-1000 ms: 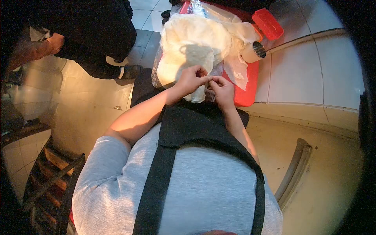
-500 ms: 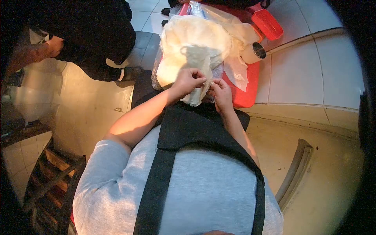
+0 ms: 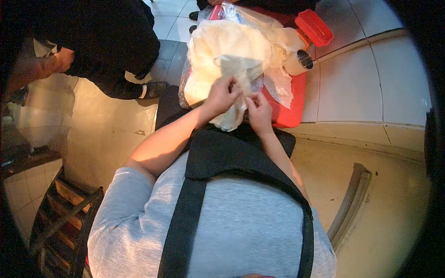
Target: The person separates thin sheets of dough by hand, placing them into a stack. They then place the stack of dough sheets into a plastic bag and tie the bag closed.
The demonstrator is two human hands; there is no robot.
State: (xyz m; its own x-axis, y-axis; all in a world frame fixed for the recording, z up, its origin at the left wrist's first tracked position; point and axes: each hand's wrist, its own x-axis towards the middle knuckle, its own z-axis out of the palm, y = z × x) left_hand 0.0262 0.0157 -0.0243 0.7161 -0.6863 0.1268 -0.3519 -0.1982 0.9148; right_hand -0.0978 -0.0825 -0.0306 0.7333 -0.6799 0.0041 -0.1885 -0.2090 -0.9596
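A pile of thin, pale, floppy round sheets [image 3: 227, 39], like dough wrappers, lies on clear plastic in front of me. My left hand [image 3: 223, 96] is closed in a pinch on a limp sheet [image 3: 231, 116] at the near side of the pile. Close to its right, my right hand [image 3: 259, 111] pinches the edge of the same sheet between thumb and fingers. The sheet's lower end droops toward my black apron [image 3: 232, 150]. My hands cast a shadow over the middle of the pile.
Under the pile is a red table [image 3: 293, 113]. On its right side are a white-sided cup [image 3: 294, 64], torn paper [image 3: 279, 88] and a red basket [image 3: 315, 28]. A person in dark clothes [image 3: 106, 41] is at left; another stands beyond the table. Wooden steps [image 3: 69, 194] lie lower left.
My left hand has turned slightly and my fingers have shifted along the sheet's edge. The sheet's lower end hangs a little lower. The view has moved slightly.
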